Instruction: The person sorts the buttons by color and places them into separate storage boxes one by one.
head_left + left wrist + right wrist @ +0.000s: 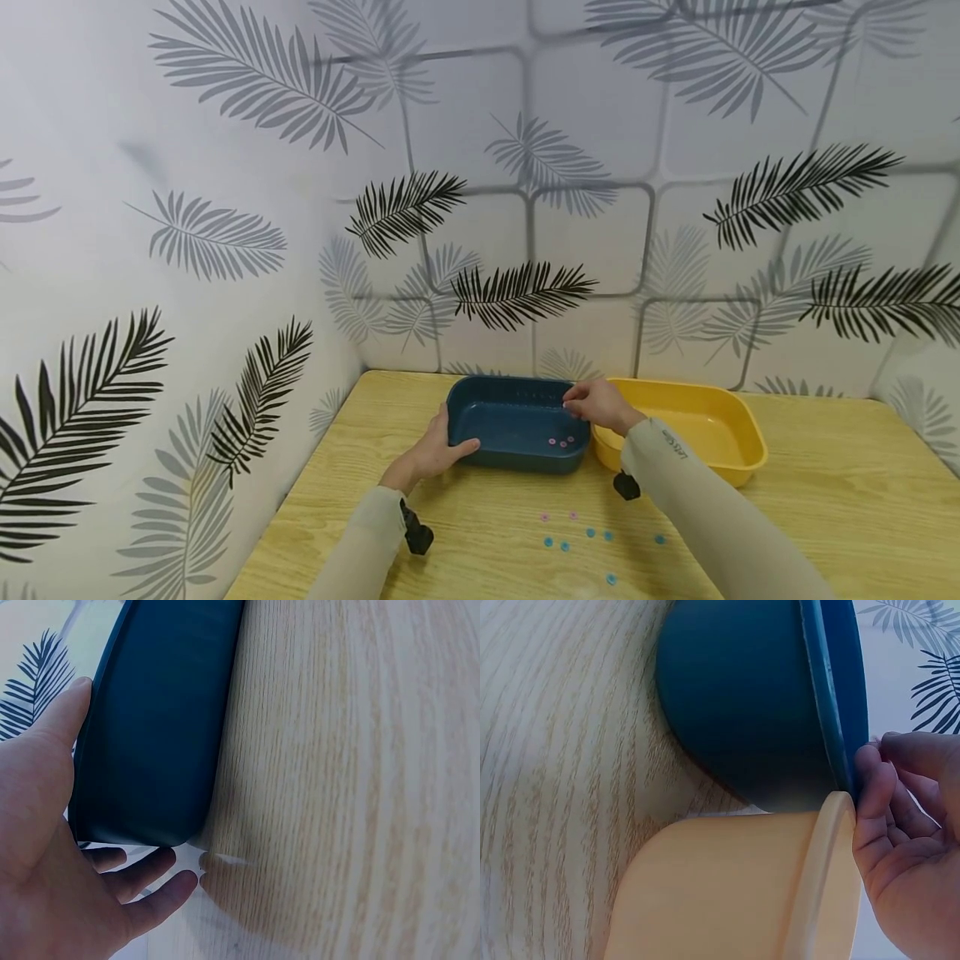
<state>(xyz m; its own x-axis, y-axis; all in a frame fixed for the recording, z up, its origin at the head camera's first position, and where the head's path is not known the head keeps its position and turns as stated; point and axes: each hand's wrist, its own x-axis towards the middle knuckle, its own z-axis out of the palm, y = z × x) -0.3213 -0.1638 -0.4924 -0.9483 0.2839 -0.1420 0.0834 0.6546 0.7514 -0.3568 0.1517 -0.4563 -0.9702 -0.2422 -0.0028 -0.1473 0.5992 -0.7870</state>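
Note:
A dark blue plastic basin [495, 459] sits on the table, and several small pink buttons [563, 444] lie on its floor. My left hand [432, 454] holds the basin's left end, thumb along the rim and fingers around the end wall; the left wrist view shows this hand [67, 847] at the basin's corner. Over the right end of the basin, my right hand [602, 405] pinches a small pink button [875, 740] between thumb and forefinger. In the right wrist view, that hand [915, 817] is right at the blue rim.
A yellow basin [752, 458] stands against the blue one's right side, partly behind my right forearm. In front of the basins, pink buttons [573, 516] and several blue buttons [590, 532] lie scattered on the wooden table [480, 542]. A leaf-patterned wall [480, 233] rises behind.

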